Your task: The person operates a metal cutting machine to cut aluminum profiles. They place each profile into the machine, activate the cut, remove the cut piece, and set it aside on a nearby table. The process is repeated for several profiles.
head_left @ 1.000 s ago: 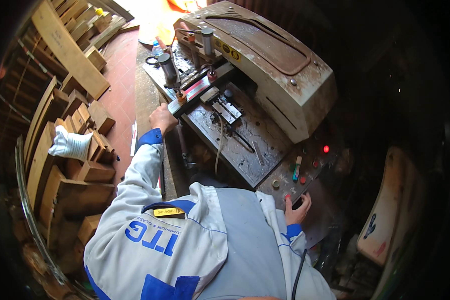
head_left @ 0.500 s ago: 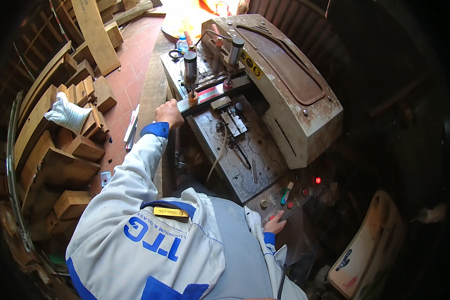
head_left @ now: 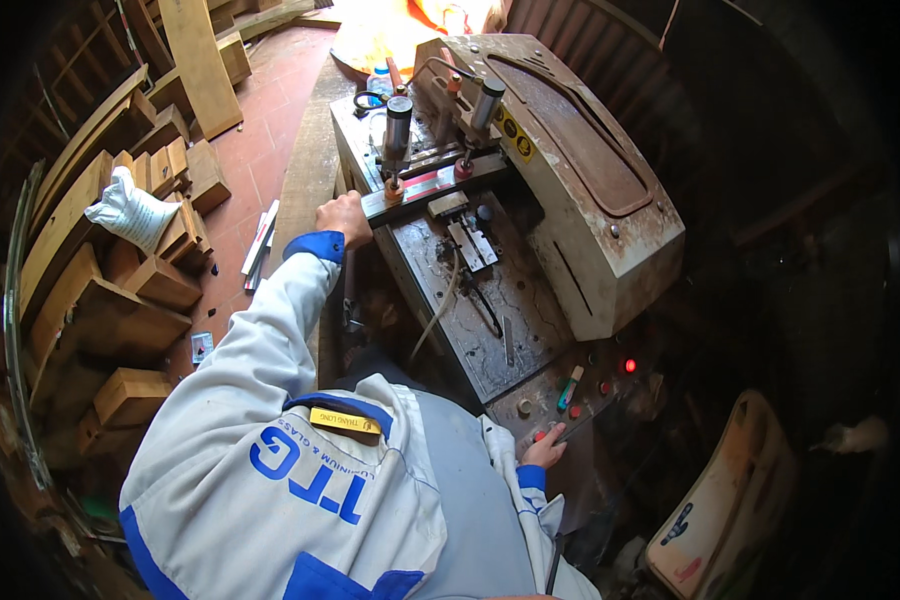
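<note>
A metal profile [head_left: 425, 190] with a red and white strip lies across a cutting machine [head_left: 580, 190], beneath two upright clamp cylinders, the nearer one [head_left: 398, 125] and another [head_left: 486, 105]. My left hand [head_left: 342, 218] is closed around the profile's left end, beyond the machine bed's edge. Down at the lower right, my right hand [head_left: 543, 448] rests against the control panel [head_left: 510, 410], fingers stretched over its front edge beside a red button [head_left: 539, 437]. Part of that hand is in shade. A red lamp [head_left: 630, 366] glows on the panel.
Stacked wooden beams [head_left: 160, 285] and a white sack [head_left: 133, 212] line the left. A wooden plank edge [head_left: 308, 170] runs beside the machine. Loose profile pieces [head_left: 260, 240] lie on the tiled floor. A curved pale chair back [head_left: 715, 500] stands at the lower right.
The whole view has shifted slightly. My left hand stays at the profile's end and my right hand stays at the panel. The profile remains under the clamps.
</note>
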A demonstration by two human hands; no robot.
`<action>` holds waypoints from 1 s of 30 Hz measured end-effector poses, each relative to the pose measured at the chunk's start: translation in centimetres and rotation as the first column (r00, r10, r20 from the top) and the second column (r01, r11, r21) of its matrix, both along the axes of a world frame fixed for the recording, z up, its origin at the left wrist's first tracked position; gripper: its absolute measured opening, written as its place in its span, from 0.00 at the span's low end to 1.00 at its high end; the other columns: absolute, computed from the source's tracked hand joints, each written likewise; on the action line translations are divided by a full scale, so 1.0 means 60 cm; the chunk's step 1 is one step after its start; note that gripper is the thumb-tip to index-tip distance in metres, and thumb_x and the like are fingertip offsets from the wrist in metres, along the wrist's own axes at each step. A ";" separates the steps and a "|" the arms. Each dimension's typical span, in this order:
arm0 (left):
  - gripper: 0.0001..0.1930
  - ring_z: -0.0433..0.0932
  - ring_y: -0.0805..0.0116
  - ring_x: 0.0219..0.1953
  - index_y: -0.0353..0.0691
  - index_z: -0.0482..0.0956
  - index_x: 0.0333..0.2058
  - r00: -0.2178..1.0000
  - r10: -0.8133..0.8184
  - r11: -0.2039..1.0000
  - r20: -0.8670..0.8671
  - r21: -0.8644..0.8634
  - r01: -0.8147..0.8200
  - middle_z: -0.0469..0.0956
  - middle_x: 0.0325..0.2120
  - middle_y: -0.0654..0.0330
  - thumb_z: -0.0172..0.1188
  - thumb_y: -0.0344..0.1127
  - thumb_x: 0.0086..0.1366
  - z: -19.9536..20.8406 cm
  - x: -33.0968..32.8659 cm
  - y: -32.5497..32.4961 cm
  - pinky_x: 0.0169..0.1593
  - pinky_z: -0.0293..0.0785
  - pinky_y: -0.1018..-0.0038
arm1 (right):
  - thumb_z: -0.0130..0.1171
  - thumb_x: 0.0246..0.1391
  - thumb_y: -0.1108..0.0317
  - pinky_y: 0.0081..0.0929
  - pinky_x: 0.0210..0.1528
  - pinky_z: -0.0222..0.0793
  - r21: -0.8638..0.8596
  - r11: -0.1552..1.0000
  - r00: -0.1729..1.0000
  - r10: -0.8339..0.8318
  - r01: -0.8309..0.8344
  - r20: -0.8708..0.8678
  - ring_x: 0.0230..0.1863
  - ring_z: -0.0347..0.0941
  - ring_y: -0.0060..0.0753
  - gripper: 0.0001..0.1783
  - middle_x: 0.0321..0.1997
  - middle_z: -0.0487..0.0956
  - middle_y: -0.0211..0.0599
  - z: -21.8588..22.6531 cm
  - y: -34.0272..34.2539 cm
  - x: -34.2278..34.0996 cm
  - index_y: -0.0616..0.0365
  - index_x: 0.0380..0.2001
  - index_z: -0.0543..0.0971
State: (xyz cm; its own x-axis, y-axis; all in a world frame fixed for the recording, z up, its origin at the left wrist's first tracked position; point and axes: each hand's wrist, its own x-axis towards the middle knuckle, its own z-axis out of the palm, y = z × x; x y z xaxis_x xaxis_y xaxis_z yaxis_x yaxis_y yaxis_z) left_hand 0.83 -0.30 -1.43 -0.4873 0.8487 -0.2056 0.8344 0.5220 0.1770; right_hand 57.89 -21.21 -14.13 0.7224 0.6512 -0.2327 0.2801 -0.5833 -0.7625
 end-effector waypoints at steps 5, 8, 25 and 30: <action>0.25 0.89 0.43 0.56 0.36 0.84 0.55 1.000 0.003 1.000 -0.006 0.029 -0.003 0.89 0.51 0.42 0.72 0.39 0.60 -0.014 -0.005 0.005 0.61 0.85 0.53 | 0.53 0.73 0.25 0.46 0.83 0.60 -0.031 0.999 0.997 -0.014 0.016 0.079 0.81 0.65 0.68 0.62 0.80 0.67 0.77 -0.027 0.002 0.017 0.85 0.75 0.64; 0.25 0.90 0.42 0.54 0.36 0.85 0.53 1.000 0.017 0.998 -0.014 0.068 -0.016 0.90 0.49 0.42 0.74 0.39 0.57 -0.029 -0.014 -0.002 0.59 0.86 0.53 | 0.53 0.73 0.26 0.47 0.82 0.60 -0.046 0.999 0.996 0.016 -0.012 0.091 0.80 0.66 0.69 0.62 0.79 0.68 0.78 -0.027 0.005 0.016 0.86 0.75 0.64; 0.26 0.89 0.44 0.58 0.36 0.83 0.57 1.000 0.004 1.000 0.001 -0.008 -0.003 0.89 0.53 0.43 0.72 0.40 0.62 -0.006 -0.005 0.002 0.62 0.85 0.54 | 0.52 0.71 0.21 0.48 0.83 0.59 -0.081 0.997 0.993 -0.009 0.019 0.121 0.81 0.64 0.71 0.66 0.79 0.67 0.80 -0.023 0.002 0.014 0.87 0.75 0.63; 0.26 0.89 0.44 0.58 0.35 0.83 0.57 1.000 -0.004 1.000 -0.002 0.000 0.004 0.89 0.53 0.43 0.73 0.40 0.61 -0.006 -0.005 0.002 0.62 0.85 0.53 | 0.52 0.71 0.21 0.48 0.83 0.59 -0.078 0.997 0.993 0.001 0.008 0.115 0.80 0.64 0.71 0.66 0.79 0.67 0.79 -0.031 0.000 0.018 0.86 0.75 0.63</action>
State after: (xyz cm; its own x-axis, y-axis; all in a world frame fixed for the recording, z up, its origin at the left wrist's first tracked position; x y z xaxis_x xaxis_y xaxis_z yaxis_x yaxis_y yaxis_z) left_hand 0.54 -0.18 -1.80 -0.4846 0.8504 -0.2051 0.8365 0.5190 0.1755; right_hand 58.99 -21.21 -16.02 0.7497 0.6314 -0.1982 0.3607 -0.6410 -0.6775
